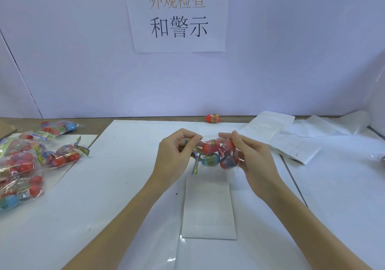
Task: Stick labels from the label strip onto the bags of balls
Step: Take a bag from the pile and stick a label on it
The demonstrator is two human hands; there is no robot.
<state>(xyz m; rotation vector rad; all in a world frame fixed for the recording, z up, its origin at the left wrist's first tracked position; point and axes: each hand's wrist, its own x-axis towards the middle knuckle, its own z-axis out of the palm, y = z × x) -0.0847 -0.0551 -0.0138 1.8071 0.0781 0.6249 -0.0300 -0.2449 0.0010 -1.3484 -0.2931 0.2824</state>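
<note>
Clear bag of balls (218, 154) pinched between both hands, label strip (209, 207) below

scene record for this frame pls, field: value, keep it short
left hand: left hand pinches the left end of the held bag
right hand: right hand grips the right end of it
held bag: held bag, clear, red and blue balls inside, lifted above the table
label strip: label strip flat on the table, just below the hands
bag pile: bag pile at the left edge
loose ball: loose ball by the back wall
wall sign: wall sign, printed characters
</note>
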